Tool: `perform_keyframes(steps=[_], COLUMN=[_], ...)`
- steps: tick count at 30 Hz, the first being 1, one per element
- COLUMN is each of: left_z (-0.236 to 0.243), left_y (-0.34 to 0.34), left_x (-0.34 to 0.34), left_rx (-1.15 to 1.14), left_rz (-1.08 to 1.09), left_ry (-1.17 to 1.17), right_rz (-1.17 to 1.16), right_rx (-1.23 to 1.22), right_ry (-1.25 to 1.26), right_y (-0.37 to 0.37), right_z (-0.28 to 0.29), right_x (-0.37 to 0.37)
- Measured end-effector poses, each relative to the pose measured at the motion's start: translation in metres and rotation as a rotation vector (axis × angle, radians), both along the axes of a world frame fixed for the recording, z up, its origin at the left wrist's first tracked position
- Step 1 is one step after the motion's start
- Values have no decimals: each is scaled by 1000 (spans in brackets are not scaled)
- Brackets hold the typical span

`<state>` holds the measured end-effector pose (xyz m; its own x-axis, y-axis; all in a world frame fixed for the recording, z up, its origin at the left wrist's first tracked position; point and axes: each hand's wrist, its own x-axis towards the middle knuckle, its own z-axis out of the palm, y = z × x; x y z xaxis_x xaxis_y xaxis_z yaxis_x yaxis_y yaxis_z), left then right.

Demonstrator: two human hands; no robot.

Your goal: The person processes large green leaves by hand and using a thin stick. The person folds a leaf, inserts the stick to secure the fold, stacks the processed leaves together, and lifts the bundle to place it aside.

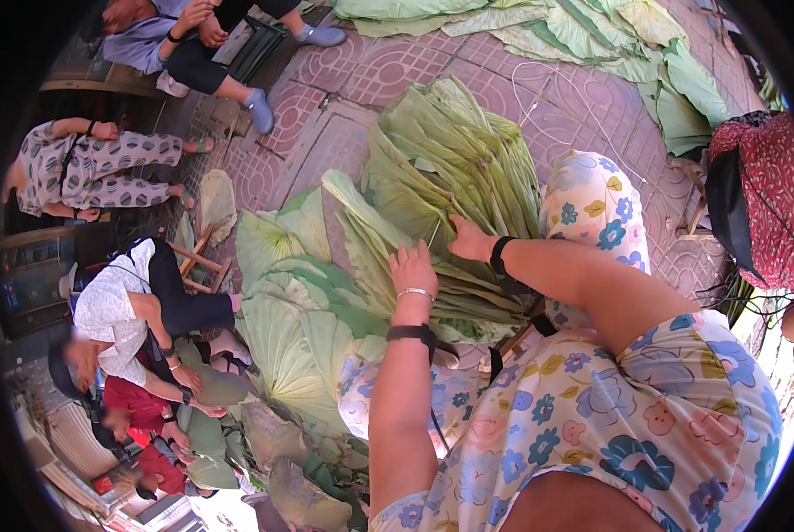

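Observation:
A thick stack of folded, wilting green leaves [446,151] fans out in front of me, between my floral-clad knees. My left hand [410,270], with a bangle and a dark band at the wrist, rests with fingers extended on a pale folded leaf [361,239] at the stack's left side. Just right of it, my right hand [472,238] has curled fingers pinching at the leaves' veined middle, where a thin pale stem shows; its exact grip is partly hidden. Broad, flatter leaves [282,346] spread to the lower left, beside my left arm.
Several people [122,319] sit along the left, with leaves among them and a wooden stool [211,266]. More leaves [539,27] lie on the patterned pavement [344,71] at the back, near a white cord [526,115]. A red patterned cloth [761,204] is at the right.

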<state>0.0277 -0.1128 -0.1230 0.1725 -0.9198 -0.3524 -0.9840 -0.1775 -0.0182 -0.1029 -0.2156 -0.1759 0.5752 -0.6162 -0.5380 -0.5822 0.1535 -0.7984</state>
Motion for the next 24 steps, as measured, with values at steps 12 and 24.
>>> perform_keyframes(steps=[12,24], left_z=[8,3], left_y=[-22,-30], left_x=[-6,-3], left_rx=[-6,140], left_rz=[46,15], left_ry=[62,-58], right_rz=[501,-205], right_rx=[-34,-341], right_ry=[-182,249], right_y=[22,9], right_z=[-22,-3], right_x=[17,7])
